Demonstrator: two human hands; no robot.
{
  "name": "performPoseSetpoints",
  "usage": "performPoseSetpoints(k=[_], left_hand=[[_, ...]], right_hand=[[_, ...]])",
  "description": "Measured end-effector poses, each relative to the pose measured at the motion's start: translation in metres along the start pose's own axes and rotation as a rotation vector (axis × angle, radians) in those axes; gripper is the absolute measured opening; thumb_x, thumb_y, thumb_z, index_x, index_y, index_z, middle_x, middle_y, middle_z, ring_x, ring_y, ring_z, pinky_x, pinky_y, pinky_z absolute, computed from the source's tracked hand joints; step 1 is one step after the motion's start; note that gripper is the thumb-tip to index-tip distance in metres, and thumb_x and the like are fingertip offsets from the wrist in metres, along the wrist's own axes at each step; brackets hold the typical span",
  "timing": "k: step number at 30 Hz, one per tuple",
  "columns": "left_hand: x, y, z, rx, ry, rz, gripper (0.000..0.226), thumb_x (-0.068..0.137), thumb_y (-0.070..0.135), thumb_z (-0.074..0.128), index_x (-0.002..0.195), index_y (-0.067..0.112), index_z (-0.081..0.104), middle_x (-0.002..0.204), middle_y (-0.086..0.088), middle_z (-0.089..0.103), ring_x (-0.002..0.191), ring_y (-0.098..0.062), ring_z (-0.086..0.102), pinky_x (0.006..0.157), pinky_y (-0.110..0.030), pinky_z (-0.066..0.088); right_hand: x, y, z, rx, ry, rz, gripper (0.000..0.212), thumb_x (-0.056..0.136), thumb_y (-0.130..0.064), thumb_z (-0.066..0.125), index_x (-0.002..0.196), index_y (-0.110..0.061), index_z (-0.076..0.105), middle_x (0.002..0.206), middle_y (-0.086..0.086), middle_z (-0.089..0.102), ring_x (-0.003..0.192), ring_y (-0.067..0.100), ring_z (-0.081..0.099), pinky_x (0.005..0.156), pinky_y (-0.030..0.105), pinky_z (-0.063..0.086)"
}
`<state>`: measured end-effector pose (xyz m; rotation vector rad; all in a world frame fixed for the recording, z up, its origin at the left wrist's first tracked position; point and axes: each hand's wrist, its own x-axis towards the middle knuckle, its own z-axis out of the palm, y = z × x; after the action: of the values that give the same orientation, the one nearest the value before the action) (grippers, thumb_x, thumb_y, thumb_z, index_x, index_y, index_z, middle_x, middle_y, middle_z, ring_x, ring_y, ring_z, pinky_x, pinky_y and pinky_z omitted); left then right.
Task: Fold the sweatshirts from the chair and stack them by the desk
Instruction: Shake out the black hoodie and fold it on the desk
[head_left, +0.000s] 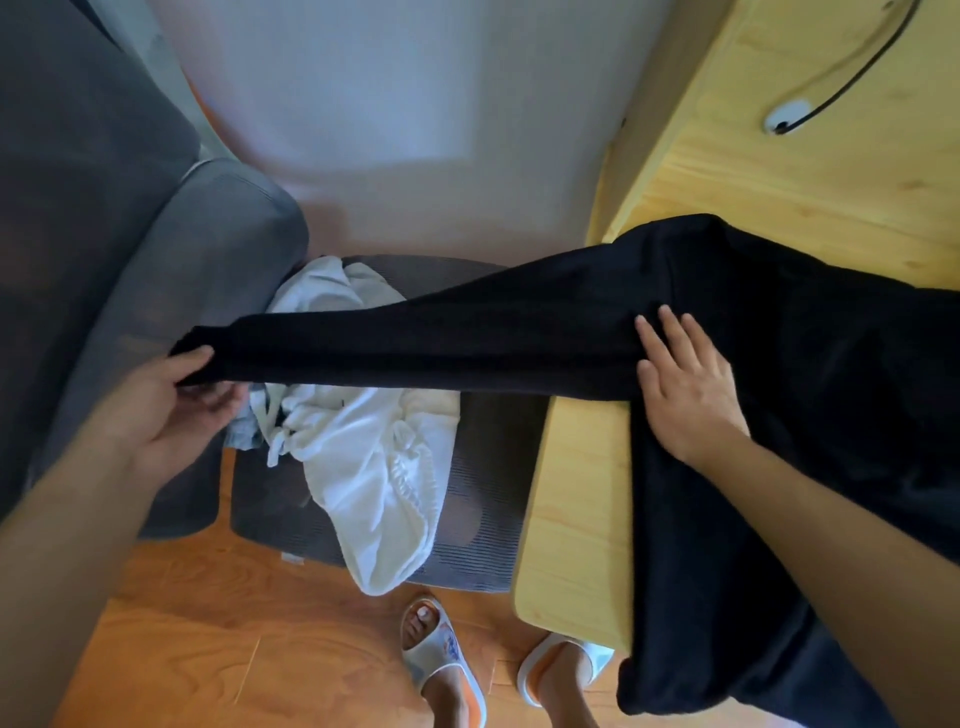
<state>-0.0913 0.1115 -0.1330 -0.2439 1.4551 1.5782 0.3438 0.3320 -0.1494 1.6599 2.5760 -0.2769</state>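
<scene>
left hand grip closed on black sweatshirt sleeve cuff, stretched left | right hand grip open, flat on sweatshirt on tabletop | white sweatshirt heaped on chair, left of tabletop

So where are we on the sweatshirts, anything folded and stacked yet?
No finished stack shows in this view. In hand: the black sweatshirt is spread on the wooden desk; the left hand grips its sleeve end, stretched out over the chair, while the right hand presses flat on the body. Left: a white garment lies crumpled on the chair, unfolded.
</scene>
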Motion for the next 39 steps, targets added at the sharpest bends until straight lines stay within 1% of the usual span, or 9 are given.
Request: performPoseSetpoints(k=[7,10,14,20,24,28,30,33,39], left_hand=[[-0.041,0.005,0.027,-0.196,-0.003,0.063,0.088,0.047,-0.001,0.080,0.132,0.007,0.060,0.114,-0.011,0.076,0.107,-0.027,0.073,0.086,-0.046,0.060],[-0.073,0.006,0.042,-0.269,-0.061,0.052,0.059,0.080,-0.002,0.074,0.136,0.007,0.058,0.125,-0.011,0.072,0.114,-0.026,0.071,0.097,-0.041,0.056],[-0.117,0.000,0.070,-0.202,-0.117,0.065,0.042,0.090,0.007,0.068,0.132,0.013,0.061,0.119,0.000,0.073,0.107,-0.014,0.071,0.099,-0.031,0.052],[-0.204,-0.023,0.161,0.046,-0.227,0.286,0.053,0.091,-0.009,0.059,0.137,0.017,0.051,0.132,-0.002,0.065,0.123,-0.021,0.064,0.102,-0.037,0.052],[-0.271,-0.056,0.258,0.261,-0.329,0.421,0.070,0.091,-0.008,0.063,0.147,0.027,0.040,0.121,0.005,0.068,0.116,-0.019,0.067,0.091,-0.039,0.058],[-0.340,-0.097,0.381,0.712,-0.660,0.605,0.082,0.093,0.014,0.068,0.157,0.037,0.022,0.107,0.011,0.071,0.103,0.005,0.064,0.095,-0.022,0.048],[-0.358,-0.120,0.423,0.836,-0.804,0.703,0.078,0.097,0.023,0.064,0.158,0.039,0.020,0.119,0.018,0.068,0.120,0.014,0.051,0.101,-0.007,0.032],[-0.336,-0.162,0.424,0.911,-0.648,0.820,0.066,0.098,0.025,0.062,0.153,0.042,0.029,0.136,0.026,0.055,0.131,0.014,0.038,0.102,-0.002,0.025],[-0.219,-0.261,0.320,1.470,-0.027,0.455,0.073,0.094,0.029,0.069,0.156,0.015,0.032,0.140,-0.019,0.048,0.132,-0.042,0.044,0.112,-0.050,0.037]], right_hand=[[0.014,0.006,-0.043,0.422,-0.280,0.070,0.050,0.109,-0.037,0.030,0.158,-0.024,0.027,0.168,-0.003,0.011,0.155,0.018,0.003,0.124,0.034,0.005],[-0.031,0.001,-0.080,0.519,0.024,0.065,0.047,0.108,-0.033,0.040,0.153,-0.020,0.040,0.162,-0.002,0.030,0.150,0.015,0.023,0.119,0.023,0.014],[-0.153,0.013,-0.054,0.189,0.295,0.070,0.040,0.103,-0.024,0.051,0.140,-0.009,0.054,0.150,0.013,0.042,0.137,0.032,0.037,0.117,0.042,0.031],[-0.195,0.060,-0.056,-0.032,-0.373,0.340,0.068,0.100,-0.062,0.028,0.155,-0.021,0.034,0.159,0.008,0.031,0.139,0.035,0.033,0.112,0.050,0.037],[-0.157,0.052,-0.168,0.896,-0.316,0.142,0.086,0.089,-0.046,0.071,0.158,-0.038,0.021,0.160,-0.012,0.029,0.146,0.009,0.031,0.115,0.029,0.033],[-0.126,0.049,-0.250,1.096,0.018,-0.175,0.084,0.087,-0.012,0.076,0.154,-0.029,0.029,0.147,-0.006,0.050,0.134,0.008,0.049,0.108,0.033,0.046],[-0.108,0.081,-0.261,1.313,0.375,0.010,0.039,0.093,-0.012,0.067,0.131,-0.021,0.060,0.118,0.000,0.071,0.111,0.014,0.067,0.097,0.045,0.055],[-0.086,0.166,-0.238,1.860,0.585,0.428,0.025,0.098,-0.015,0.061,0.122,-0.018,0.067,0.114,0.005,0.074,0.106,0.021,0.071,0.093,0.046,0.057],[-0.075,0.310,-0.131,1.828,0.122,1.047,0.048,0.097,-0.006,0.061,0.142,-0.012,0.048,0.137,0.015,0.059,0.106,0.030,0.065,0.079,0.040,0.057]])
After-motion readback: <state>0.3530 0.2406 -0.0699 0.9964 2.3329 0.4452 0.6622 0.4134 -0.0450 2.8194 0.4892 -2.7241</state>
